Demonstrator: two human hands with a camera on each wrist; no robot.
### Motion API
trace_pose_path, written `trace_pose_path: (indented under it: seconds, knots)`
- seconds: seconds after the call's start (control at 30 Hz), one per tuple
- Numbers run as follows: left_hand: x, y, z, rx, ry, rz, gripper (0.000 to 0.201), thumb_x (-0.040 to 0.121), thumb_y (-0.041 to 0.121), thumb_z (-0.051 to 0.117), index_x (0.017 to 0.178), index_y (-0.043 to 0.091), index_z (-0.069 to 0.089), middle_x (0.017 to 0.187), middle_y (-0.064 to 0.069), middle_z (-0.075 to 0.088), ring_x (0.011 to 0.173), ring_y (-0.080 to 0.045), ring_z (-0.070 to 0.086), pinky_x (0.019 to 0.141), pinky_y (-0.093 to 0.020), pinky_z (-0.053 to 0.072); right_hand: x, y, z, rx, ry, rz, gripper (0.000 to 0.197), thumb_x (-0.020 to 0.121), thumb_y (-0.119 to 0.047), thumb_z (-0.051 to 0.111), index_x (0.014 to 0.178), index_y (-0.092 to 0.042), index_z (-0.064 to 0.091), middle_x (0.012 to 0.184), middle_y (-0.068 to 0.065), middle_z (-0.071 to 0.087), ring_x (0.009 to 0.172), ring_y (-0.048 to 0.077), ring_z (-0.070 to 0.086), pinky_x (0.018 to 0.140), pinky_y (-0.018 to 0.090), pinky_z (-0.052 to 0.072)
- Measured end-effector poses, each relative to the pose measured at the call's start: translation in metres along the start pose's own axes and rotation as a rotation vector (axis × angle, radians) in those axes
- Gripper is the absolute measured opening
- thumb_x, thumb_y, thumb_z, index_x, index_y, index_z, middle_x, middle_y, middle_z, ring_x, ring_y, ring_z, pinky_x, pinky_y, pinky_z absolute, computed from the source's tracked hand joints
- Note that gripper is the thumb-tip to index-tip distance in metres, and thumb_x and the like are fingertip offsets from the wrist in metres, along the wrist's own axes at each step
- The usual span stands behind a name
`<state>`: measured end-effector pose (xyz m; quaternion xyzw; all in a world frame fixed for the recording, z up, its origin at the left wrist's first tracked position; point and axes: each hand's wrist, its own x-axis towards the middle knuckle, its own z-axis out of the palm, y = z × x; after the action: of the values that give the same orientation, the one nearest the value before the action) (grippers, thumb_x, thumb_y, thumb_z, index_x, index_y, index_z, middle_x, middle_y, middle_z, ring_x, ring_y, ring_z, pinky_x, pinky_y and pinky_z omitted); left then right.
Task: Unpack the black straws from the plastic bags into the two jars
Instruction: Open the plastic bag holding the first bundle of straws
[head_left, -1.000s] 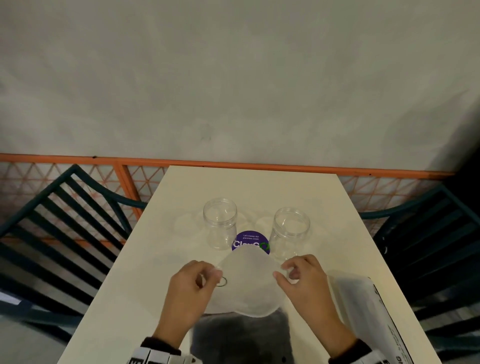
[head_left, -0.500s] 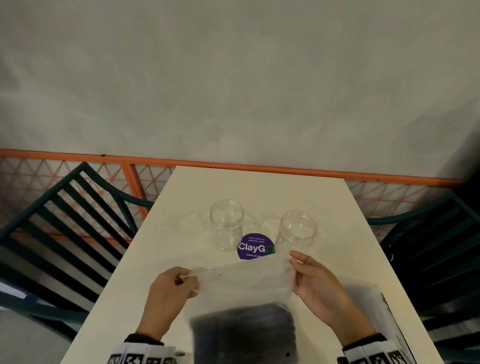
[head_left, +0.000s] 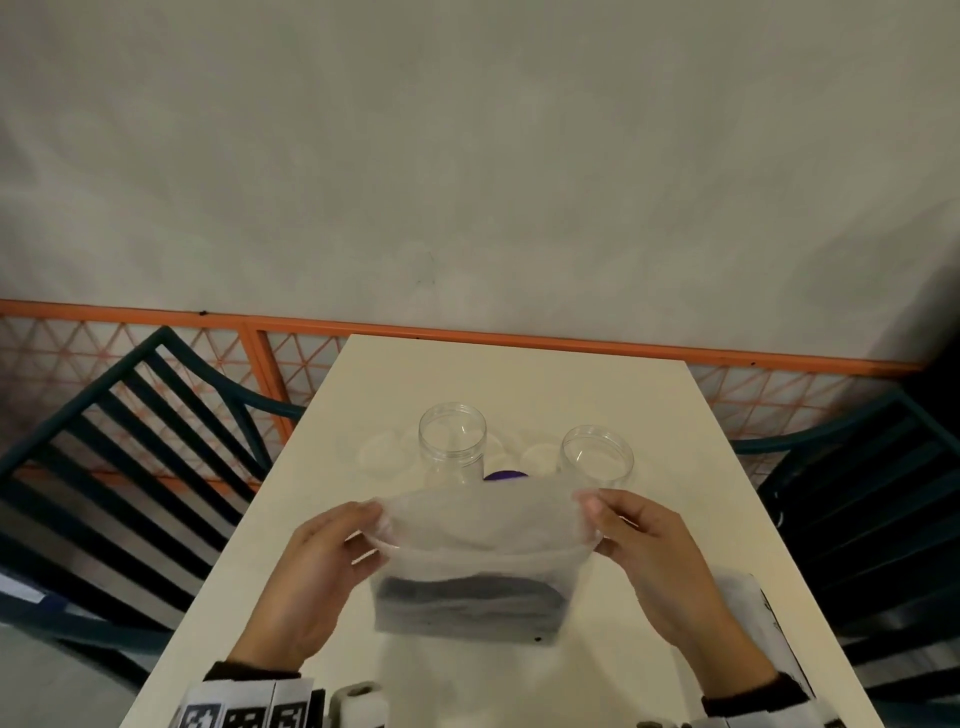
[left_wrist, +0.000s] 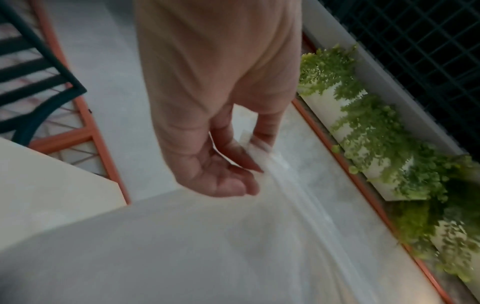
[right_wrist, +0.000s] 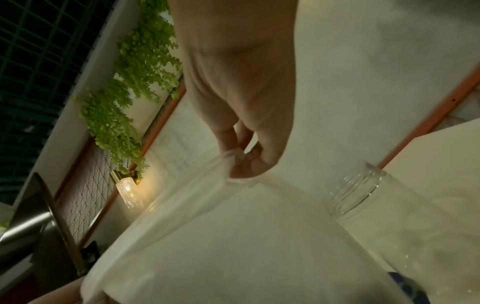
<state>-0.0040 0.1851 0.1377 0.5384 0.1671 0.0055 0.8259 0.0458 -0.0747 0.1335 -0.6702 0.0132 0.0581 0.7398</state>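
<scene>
- Clear plastic bag (head_left: 480, 561) is held up just above the cream desk (head_left: 519, 384) at the lower centre of the head view, its top edge stretched between both hands.
- Left hand (head_left: 317, 577) pinches the bag's upper left corner; in the left wrist view its fingers (left_wrist: 233, 152) and thumb are clamped on the film.
- Right hand (head_left: 660, 561) pinches the upper right corner the same way, fingers (right_wrist: 228, 144) together on the plastic.
- Black straws (head_left: 467, 597) lie as a dark mass in the bottom of the bag; none has left it.
- Left jar (head_left: 453, 441) and right jar (head_left: 597, 457) stand upright beyond the bag at the centre of the frame, apart from each other, lids off, and both look empty.
- A second bag (head_left: 748, 613) lies flat on the desk at the lower right, beside the right wrist; its contents are too washed out to tell.
- The bag's mouth seems to be parting between the hands, though blur makes that uncertain.
- By my reading the task is at its very start: the first bag is only being opened, and filling both jars and dealing with the other bag all remain.
</scene>
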Motion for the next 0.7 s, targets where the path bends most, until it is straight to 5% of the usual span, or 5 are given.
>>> trace_pose_path:
  seconds: [0.1, 0.27, 0.43, 0.57, 0.7]
  knots:
    - [-0.005, 0.003, -0.007, -0.067, -0.093, -0.006, 0.015, 0.076, 0.014, 0.058, 0.068, 0.002, 0.057, 0.07, -0.012, 0.061, 0.07, -0.023, 0.063, 0.085, -0.043, 0.05, -0.002, -0.007, -0.002, 0.223, -0.095, 0.048, 0.023, 0.077, -0.016, 0.057, 0.093, -0.007, 0.07, 0.085, 0.009, 0.073, 0.08, 0.019, 0.068, 0.069, 0.023, 0.059]
    - [-0.005, -0.003, -0.006, -0.214, -0.269, -0.162, 0.064, 0.033, 0.023, 0.093, 0.087, 0.002, 0.067, 0.079, -0.014, 0.07, 0.069, -0.024, 0.068, 0.065, -0.036, 0.06, 0.005, 0.005, 0.001, 0.406, -0.15, 0.301, 0.025, 0.089, -0.003, 0.046, 0.114, 0.001, 0.053, 0.076, 0.011, 0.071, 0.068, 0.02, 0.067, 0.061, 0.03, 0.06]
    - [0.005, -0.018, -0.007, -0.301, -0.219, -0.401, 0.049, 0.037, 0.011, 0.081, 0.081, -0.002, 0.068, 0.086, -0.02, 0.068, 0.075, -0.032, 0.065, 0.07, -0.04, 0.056, 0.011, 0.012, 0.002, 0.516, -0.205, 0.549, 0.034, 0.094, -0.006, 0.035, 0.123, 0.004, 0.051, 0.12, 0.024, 0.062, 0.097, 0.033, 0.067, 0.078, 0.045, 0.056]
    - [0.009, -0.022, -0.009, -0.407, -0.153, -0.399, 0.027, 0.06, 0.016, 0.065, 0.083, 0.002, 0.066, 0.085, -0.018, 0.068, 0.073, -0.029, 0.064, 0.064, -0.035, 0.048, 0.016, 0.02, -0.003, 0.593, -0.177, 0.586, 0.043, 0.088, -0.018, 0.048, 0.125, 0.005, 0.049, 0.124, 0.026, 0.058, 0.113, 0.037, 0.057, 0.087, 0.046, 0.053]
    - [0.01, -0.029, -0.004, 0.099, -0.078, -0.222, 0.048, 0.066, 0.01, 0.075, 0.109, 0.009, 0.054, 0.105, -0.017, 0.063, 0.082, -0.022, 0.063, 0.07, -0.035, 0.051, 0.012, 0.017, -0.005, 0.44, -0.243, 0.424, 0.048, 0.073, -0.007, 0.071, 0.113, -0.012, 0.046, 0.083, 0.014, 0.06, 0.066, 0.022, 0.056, 0.07, 0.032, 0.046]
